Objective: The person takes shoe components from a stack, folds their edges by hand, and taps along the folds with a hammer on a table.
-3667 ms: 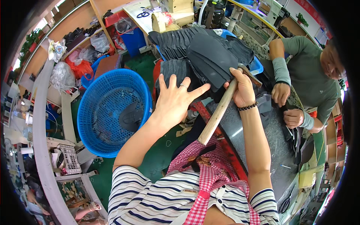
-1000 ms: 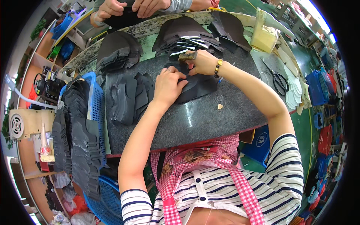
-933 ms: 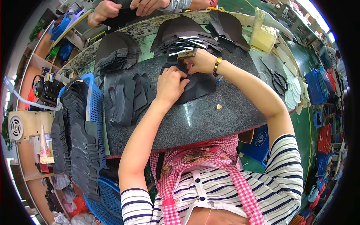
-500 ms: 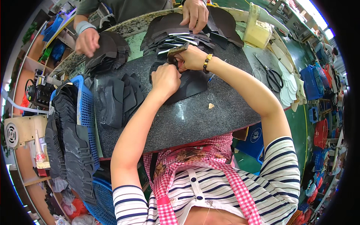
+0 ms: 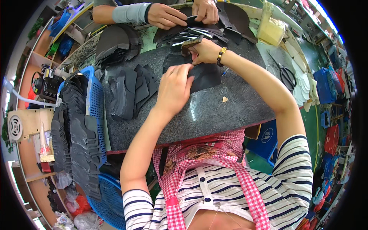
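A black flexible cut piece (image 5: 207,76) lies on the dark speckled worktop in front of me. My left hand (image 5: 174,86) rests at its near edge, back upward, thumb apart from the fingers; its fingertips are partly hidden. My right hand (image 5: 207,51), with a beaded bracelet at the wrist, is closed around a worn brown tool with a bent end (image 5: 190,44), held over the far side of the piece. To the left of my left hand is a loose heap of similar black pieces (image 5: 132,90). Just beyond the tool, white-edged black pieces (image 5: 199,33) overlap in a stack.
Across the worktop (image 5: 165,132), a co-worker's two hands (image 5: 166,16) handle dark pieces. A blue basket (image 5: 100,115) full of black pieces stands at left. Black-handled scissors (image 5: 285,74), white pieces (image 5: 301,84) and a yellowish block (image 5: 271,25) are at right.
My left hand has drawn back from the tool, its thumb now apart from the fingers. The co-worker's left-side hand has moved from the dark pile over to the white-edged stack.
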Tool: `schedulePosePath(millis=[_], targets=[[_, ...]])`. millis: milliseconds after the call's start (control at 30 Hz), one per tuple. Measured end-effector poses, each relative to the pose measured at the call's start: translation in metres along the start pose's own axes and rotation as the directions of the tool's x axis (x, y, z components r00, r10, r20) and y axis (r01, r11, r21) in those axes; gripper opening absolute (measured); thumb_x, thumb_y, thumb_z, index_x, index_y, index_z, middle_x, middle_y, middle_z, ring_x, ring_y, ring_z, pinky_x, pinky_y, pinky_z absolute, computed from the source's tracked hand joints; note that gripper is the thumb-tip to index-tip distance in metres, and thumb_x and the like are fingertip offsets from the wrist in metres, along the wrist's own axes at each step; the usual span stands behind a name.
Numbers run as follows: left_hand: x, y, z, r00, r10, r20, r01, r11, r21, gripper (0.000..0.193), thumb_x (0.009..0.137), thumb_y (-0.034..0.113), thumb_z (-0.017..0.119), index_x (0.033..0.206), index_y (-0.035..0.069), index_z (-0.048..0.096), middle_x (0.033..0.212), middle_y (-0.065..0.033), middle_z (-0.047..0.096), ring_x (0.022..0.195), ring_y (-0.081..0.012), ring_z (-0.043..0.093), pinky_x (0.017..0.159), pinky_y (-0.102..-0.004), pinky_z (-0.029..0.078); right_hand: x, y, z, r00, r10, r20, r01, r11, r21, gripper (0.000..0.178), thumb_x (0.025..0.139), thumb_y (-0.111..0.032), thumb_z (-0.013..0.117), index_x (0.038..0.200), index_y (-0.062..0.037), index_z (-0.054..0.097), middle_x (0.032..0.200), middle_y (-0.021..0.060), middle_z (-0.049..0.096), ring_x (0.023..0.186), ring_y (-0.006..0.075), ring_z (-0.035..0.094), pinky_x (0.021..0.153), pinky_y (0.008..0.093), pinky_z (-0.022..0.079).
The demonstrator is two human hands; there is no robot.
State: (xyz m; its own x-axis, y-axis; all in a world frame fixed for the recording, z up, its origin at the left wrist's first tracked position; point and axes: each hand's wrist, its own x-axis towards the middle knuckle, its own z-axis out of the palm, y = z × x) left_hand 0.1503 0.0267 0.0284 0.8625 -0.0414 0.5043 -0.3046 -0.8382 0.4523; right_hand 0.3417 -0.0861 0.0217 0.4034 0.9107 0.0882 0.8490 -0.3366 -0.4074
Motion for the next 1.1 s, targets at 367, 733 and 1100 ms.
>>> schedulePosePath(millis=[367,733,1100], targets=[[-0.026,0.010,-0.022,0.931,0.357,0.077,-0.338,0.923,-0.185,0.017,0.066,0.001,0.073,0.080,0.007,0.065,0.075,-0.0060,0.061,0.076,-0.0253,0.060,0.079,-0.0412,0.050,-0.007,-0.006,0.014,0.997,0.077,-0.025,-0.078,0.995,-0.054,0.027,0.062,-0.016,0.073,0.086,-0.0078,0.065,0.075,0.0072,0.066,0.077,0.0281,0.066,0.070,0.0399,0.054],[-0.086,0.035,-0.008,0.896,-0.274,0.349,0.337,0.932,-0.134,0.026,0.072,0.012,0.075,0.096,0.005,0.065,0.075,-0.0101,0.063,0.073,-0.0298,0.064,0.064,-0.0395,0.049,-0.048,-0.053,-0.023,0.955,0.039,-0.295,0.018,0.982,0.188,0.025,0.085,-0.022,0.062,0.099,-0.0023,0.065,0.076,0.0164,0.064,0.074,0.0308,0.065,0.064,0.0395,0.050],[-0.055,0.016,-0.024,0.684,-0.220,0.696,0.510,0.826,-0.240,0.027,0.072,0.014,0.075,0.096,0.004,0.067,0.072,-0.0068,0.062,0.069,-0.0248,0.061,0.064,-0.0377,0.048,-0.169,-0.130,-0.003,0.936,0.148,0.321,-0.206,0.966,0.156,0.025,0.087,-0.021,0.063,0.107,-0.0072,0.056,0.077,0.0143,0.064,0.067,0.0357,0.063,0.056,0.0433,0.050]])
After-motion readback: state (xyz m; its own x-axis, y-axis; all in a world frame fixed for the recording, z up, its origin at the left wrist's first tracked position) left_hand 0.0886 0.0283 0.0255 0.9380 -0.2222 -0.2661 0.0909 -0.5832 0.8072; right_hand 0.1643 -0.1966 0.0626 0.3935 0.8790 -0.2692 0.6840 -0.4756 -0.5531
